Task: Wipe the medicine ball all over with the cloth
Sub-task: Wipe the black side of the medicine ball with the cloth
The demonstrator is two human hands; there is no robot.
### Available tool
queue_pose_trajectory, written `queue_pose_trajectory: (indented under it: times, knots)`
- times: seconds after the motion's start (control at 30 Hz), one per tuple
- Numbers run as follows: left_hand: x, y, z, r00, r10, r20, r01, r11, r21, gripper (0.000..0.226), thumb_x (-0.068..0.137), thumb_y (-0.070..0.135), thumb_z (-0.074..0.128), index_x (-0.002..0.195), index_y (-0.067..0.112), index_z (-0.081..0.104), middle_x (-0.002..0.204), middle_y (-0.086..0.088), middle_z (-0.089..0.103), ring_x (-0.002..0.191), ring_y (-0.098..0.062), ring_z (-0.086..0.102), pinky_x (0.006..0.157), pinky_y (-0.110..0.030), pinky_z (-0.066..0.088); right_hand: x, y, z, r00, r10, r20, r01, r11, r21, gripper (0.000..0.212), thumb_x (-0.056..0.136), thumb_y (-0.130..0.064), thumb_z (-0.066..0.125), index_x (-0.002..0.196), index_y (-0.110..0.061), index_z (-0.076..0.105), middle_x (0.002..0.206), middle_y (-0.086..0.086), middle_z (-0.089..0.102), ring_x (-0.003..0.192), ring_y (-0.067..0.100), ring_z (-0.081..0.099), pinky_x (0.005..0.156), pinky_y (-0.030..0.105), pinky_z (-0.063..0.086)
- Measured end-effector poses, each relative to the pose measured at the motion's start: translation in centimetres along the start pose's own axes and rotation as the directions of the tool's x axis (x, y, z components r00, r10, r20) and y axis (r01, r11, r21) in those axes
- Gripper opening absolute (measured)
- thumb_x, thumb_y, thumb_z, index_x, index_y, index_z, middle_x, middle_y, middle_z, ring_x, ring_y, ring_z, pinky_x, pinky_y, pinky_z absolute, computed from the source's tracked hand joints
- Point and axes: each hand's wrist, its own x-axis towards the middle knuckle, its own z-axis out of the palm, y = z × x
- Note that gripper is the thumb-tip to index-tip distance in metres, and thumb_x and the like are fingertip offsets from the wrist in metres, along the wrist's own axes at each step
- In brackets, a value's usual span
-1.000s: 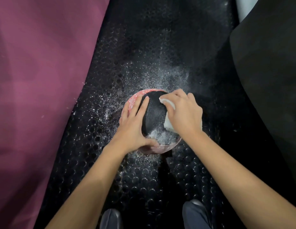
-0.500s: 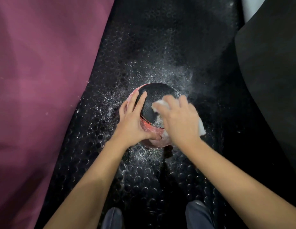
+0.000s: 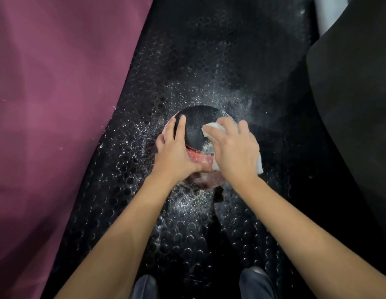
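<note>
While resting on the studded black floor (image 3: 187, 61), ball (image 3: 198, 119) steadied by left hand (image 3: 177, 154), fingers straight and spread over its left side. Right hand (image 3: 237, 152) curled around white cloth (image 3: 213, 129), pressing it on the ball's right top. White specks scattered around; maroon mat (image 3: 58, 104) at left.
</note>
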Motion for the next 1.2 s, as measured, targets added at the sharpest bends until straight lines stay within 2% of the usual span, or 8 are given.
queue_pose_trajectory:
  times: [0.13, 0.3, 0.5, 0.67, 0.83, 1.0, 1.1, 1.2]
  knots:
    - [0.1, 0.4, 0.4, 0.982, 0.186, 0.034, -0.189, 0.956, 0.226, 0.135, 0.062, 0.048, 0.086, 0.152, 0.033, -0.014, 0.159, 0.015, -0.019, 0.147, -0.028, -0.017, 0.12, -0.055, 0.007, 0.3, 0.8, 0.0, 1.0, -0.011, -0.002, 0.011, 0.999, 0.043, 0.02, 0.078, -0.02, 0.077, 0.096, -0.026, 0.073, 0.096, 0.001, 0.064, 0.07, 0.026, 0.052, 0.047, 0.027, 0.04]
    - [0.8, -0.6, 0.7, 0.969, 0.247, -0.019, -0.231, 0.929, 0.289, 0.132, 0.059, 0.05, 0.087, 0.155, 0.03, -0.003, 0.162, 0.011, -0.008, 0.15, -0.025, -0.007, 0.121, -0.049, 0.007, 0.7, 0.3, -0.4, 0.998, 0.022, 0.061, -0.03, 0.991, 0.127, 0.029, 0.088, -0.045, 0.051, 0.094, -0.027, 0.073, 0.099, 0.002, 0.063, 0.078, 0.024, 0.054, 0.053, 0.026, 0.035]
    - [-0.3, 0.6, -0.1, 0.987, 0.16, 0.005, -0.157, 0.965, 0.211, 0.131, 0.062, 0.044, 0.087, 0.153, 0.035, -0.006, 0.16, 0.02, -0.012, 0.148, -0.023, -0.01, 0.116, -0.054, 0.024, -2.4, 0.9, -1.1, 0.988, -0.154, 0.017, 0.151, 0.983, 0.106, 0.011, 0.079, -0.026, 0.077, 0.089, -0.024, 0.074, 0.096, 0.001, 0.066, 0.072, 0.022, 0.055, 0.05, 0.023, 0.033]
    - [-0.2, 1.0, 0.3, 0.99, 0.137, 0.037, -0.142, 0.959, 0.245, 0.138, 0.055, 0.055, 0.084, 0.152, 0.034, -0.012, 0.159, 0.018, -0.016, 0.148, -0.025, -0.013, 0.12, -0.052, 0.014, 0.6, 1.2, -1.4, 0.999, 0.045, -0.009, -0.044, 0.991, 0.123, 0.003, 0.083, -0.027, 0.072, 0.08, -0.029, 0.073, 0.09, -0.004, 0.065, 0.072, 0.021, 0.054, 0.048, 0.021, 0.028]
    - [-0.1, 0.5, 0.2, 0.995, 0.1, 0.018, -0.101, 0.979, 0.176, 0.129, 0.067, 0.037, 0.086, 0.152, 0.037, -0.011, 0.158, 0.023, -0.017, 0.148, -0.022, -0.015, 0.118, -0.054, 0.021, -2.6, 0.4, -1.5, 0.985, -0.169, 0.016, 0.166, 0.979, 0.117, 0.004, 0.077, -0.026, 0.076, 0.08, -0.026, 0.074, 0.092, -0.004, 0.067, 0.07, 0.018, 0.053, 0.048, 0.021, 0.033]
    - [-0.6, 0.9, 0.5, 0.995, 0.096, -0.009, -0.093, 0.979, 0.184, 0.122, 0.071, 0.029, 0.083, 0.153, 0.036, -0.007, 0.16, 0.021, -0.013, 0.148, -0.024, -0.012, 0.116, -0.055, 0.024, 0.0, 0.1, -1.2, 1.0, -0.009, 0.006, 0.008, 0.995, 0.098, 0.008, 0.076, -0.022, 0.077, 0.078, -0.028, 0.072, 0.09, -0.005, 0.064, 0.071, 0.02, 0.051, 0.049, 0.023, 0.031]
    - [-0.7, 1.0, 0.2, 0.997, 0.08, -0.009, -0.078, 0.983, 0.166, 0.114, 0.076, 0.014, 0.075, 0.154, 0.035, -0.005, 0.16, 0.02, -0.014, 0.148, -0.022, -0.013, 0.113, -0.055, 0.029, -2.5, -0.2, -1.1, 0.994, -0.105, 0.01, 0.103, 0.988, 0.118, 0.005, 0.08, -0.024, 0.072, 0.084, -0.027, 0.073, 0.095, -0.004, 0.065, 0.073, 0.02, 0.052, 0.05, 0.025, 0.038]
    - [-0.8, 1.1, 0.6, 0.996, 0.084, -0.001, -0.083, 0.981, 0.175, 0.12, 0.072, 0.022, 0.082, 0.154, 0.035, -0.005, 0.16, 0.02, -0.013, 0.148, -0.023, -0.014, 0.113, -0.056, 0.029, -0.7, 0.3, -1.4, 0.995, -0.1, 0.013, 0.098, 0.988, 0.119, 0.004, 0.078, -0.024, 0.075, 0.077, -0.027, 0.073, 0.089, -0.004, 0.064, 0.071, 0.021, 0.052, 0.048, 0.024, 0.033]
